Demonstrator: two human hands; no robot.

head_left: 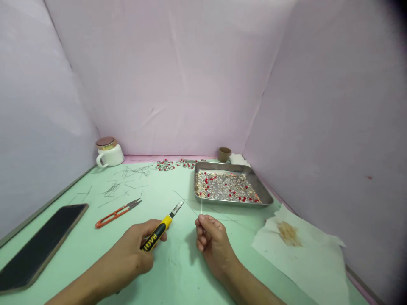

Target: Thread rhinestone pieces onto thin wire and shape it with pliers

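Yellow and black, the handled tool (162, 228) sits in the left hand (140, 243), which is closed around its grip with the metal tip projecting up and to the right. It looks stiff and light; the moulded handle should give a secure hold, and fingers are best kept behind the metal end. The right hand (213, 237) pinches a thin white strand (202, 206) between thumb and forefinger, the other fingers curled in. The strand rises nearly upright from the fingertips, its upper end overlapping the near rim of the metal tray (233, 204) in this view; whether they touch, I cannot tell. It is likely very light and easily bent or dropped, so a gentle pinch at the lower end suits it. The tool's tip lies to the left of the strand, near but apart, above the green surface (181, 275).
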